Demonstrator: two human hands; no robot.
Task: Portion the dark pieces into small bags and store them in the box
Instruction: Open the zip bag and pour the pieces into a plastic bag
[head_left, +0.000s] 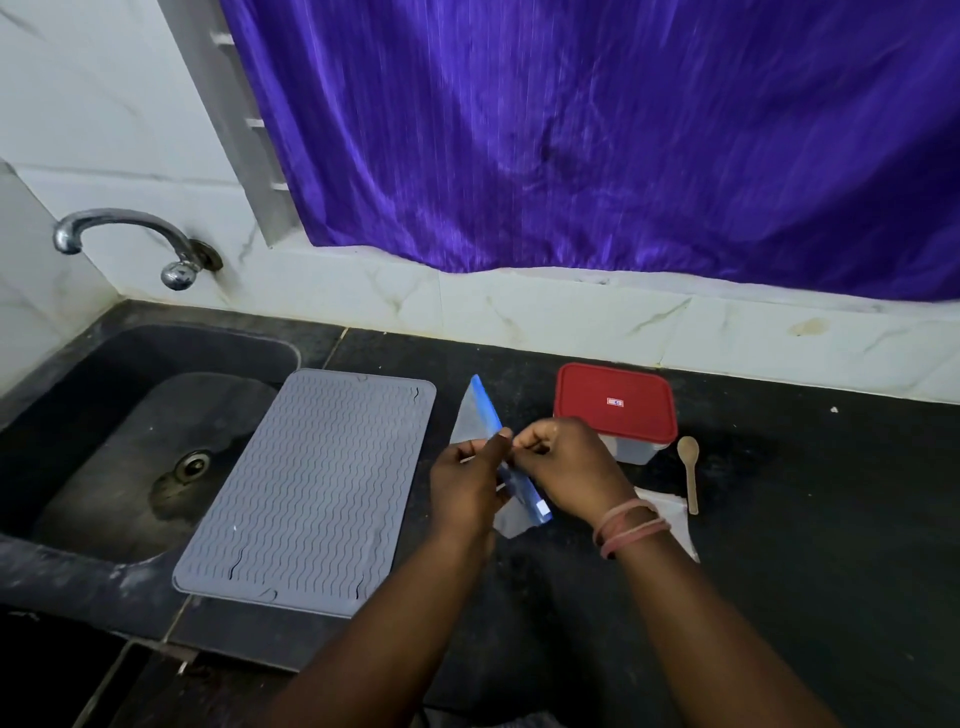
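Both forearms reach in from near edge. Left hand (464, 480) and right hand (566, 462) pinch the blue-topped clear bag (475, 410), held edge-on above the dark counter (810, 519). Beyond right: red-lidded box (615, 402), closed.

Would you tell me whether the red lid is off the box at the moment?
No, the red lid sits closed on the box, behind the hands.

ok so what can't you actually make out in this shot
- Box, head view: its red lid hides the contents, so no dark pieces show.
- Zip bag: the left hand and right hand cover its middle; open or sealed is unclear.
- Clear bags: the right wrist hides part; count unclear.
- Lid label: too small to read.
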